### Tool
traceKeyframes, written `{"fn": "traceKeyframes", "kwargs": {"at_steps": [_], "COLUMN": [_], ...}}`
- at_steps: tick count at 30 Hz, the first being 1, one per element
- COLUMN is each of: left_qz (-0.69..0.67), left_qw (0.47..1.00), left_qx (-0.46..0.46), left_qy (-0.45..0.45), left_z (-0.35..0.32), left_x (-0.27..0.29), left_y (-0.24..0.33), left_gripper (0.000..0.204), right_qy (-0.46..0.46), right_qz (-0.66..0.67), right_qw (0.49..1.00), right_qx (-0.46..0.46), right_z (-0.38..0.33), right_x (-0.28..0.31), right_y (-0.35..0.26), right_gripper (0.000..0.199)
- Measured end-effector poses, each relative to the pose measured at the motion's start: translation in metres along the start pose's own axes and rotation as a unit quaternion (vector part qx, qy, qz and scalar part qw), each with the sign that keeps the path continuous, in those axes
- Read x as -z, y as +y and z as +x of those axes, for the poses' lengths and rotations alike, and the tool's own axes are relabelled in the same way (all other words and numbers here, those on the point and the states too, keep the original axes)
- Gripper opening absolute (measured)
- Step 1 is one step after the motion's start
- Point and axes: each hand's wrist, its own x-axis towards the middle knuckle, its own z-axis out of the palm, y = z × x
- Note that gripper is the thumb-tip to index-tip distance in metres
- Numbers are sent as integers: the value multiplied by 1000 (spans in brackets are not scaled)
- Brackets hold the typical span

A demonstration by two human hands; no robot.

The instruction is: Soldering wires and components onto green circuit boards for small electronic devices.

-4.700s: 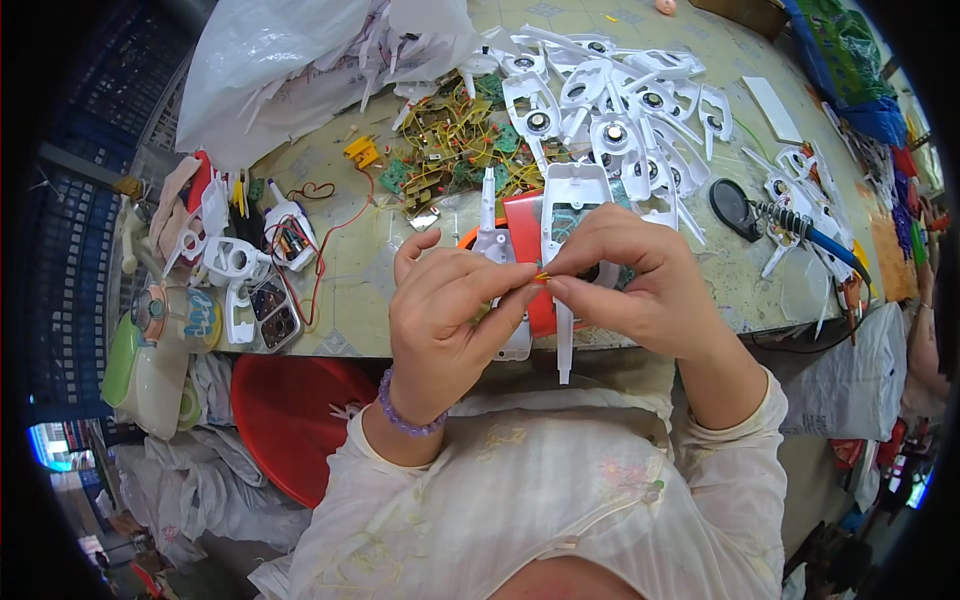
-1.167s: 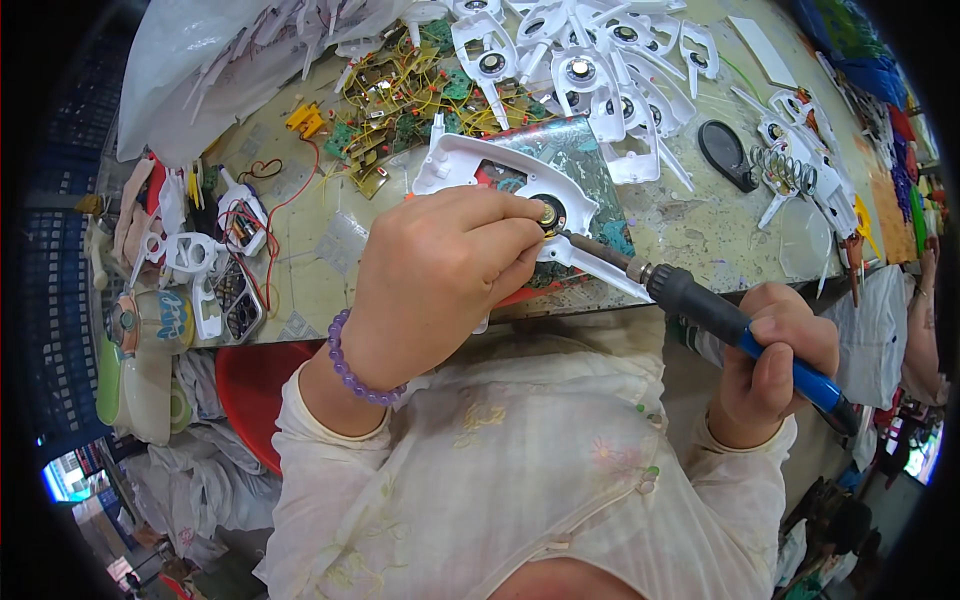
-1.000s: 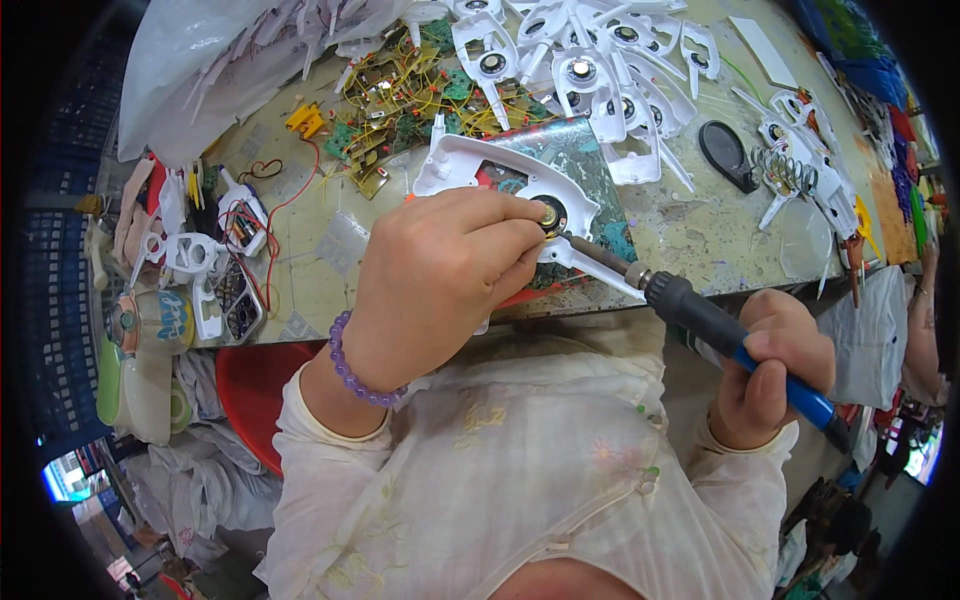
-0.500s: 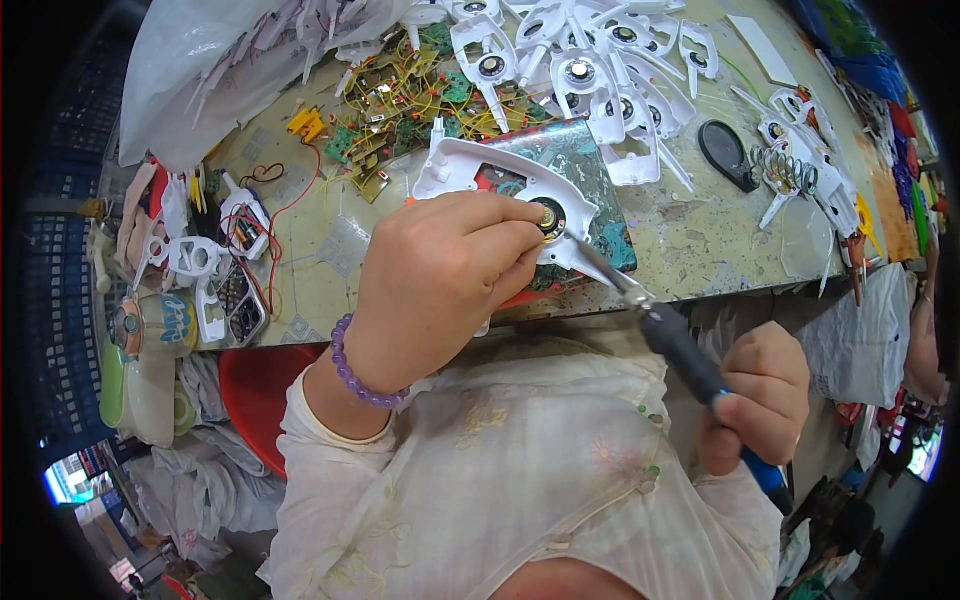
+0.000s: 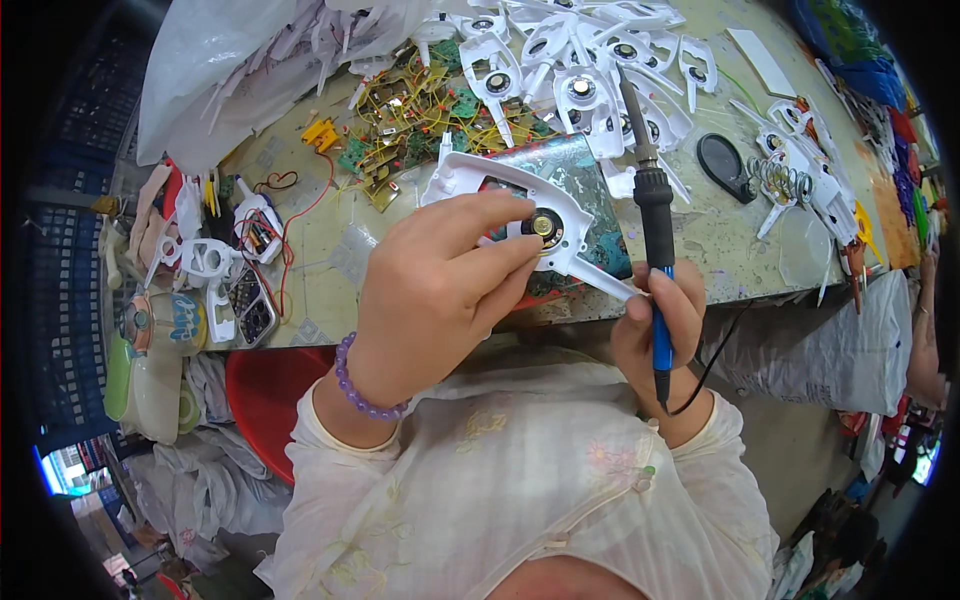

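A white plastic housing [image 5: 565, 200] with a long thin handle lies tilted on a dark green-and-red patterned slab [image 5: 605, 230] at the table's front. A round black speaker [image 5: 544, 227] with a brassy centre sits in it. My left hand [image 5: 440, 265] reaches over the housing, its bent fingertips gripping the speaker's left edge; part of the housing is hidden under it. My right hand [image 5: 665, 320] is closed around the blue grip of a soldering iron [image 5: 655, 205], held upright with its tip pointing away. Its fingertips are by the end of the housing's handle.
Beyond the slab lie a heap of green circuit boards [image 5: 415, 110] with yellow wires and a pile of white housings [image 5: 580, 90]. To the right are a black oval ring [image 5: 722, 165] and a coil spring [image 5: 775, 180]. A red tub [image 5: 265, 400] stands below the table's left edge.
The soldering iron has left the speaker and swung upright, tip now pointing away. My right hand has moved left and up to the housing's handle. My left fingers have shifted slightly on the speaker.
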Motion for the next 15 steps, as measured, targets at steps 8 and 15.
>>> {"fn": "traceKeyframes", "kwargs": {"at_steps": [8,15], "left_qz": [49,-112], "left_qw": [995,980], "left_qx": [87,143], "left_qy": [-10,86], "left_z": [-29,-32], "left_x": [16,4], "left_y": [8,1], "left_gripper": [27,16], "right_qy": [6,-15], "right_qz": [-17,-4], "right_qw": [1000,1000], "right_qx": [11,19], "right_z": [-5,-6], "right_x": [-1,0], "right_y": [4,-2], "right_gripper": [35,38]}}
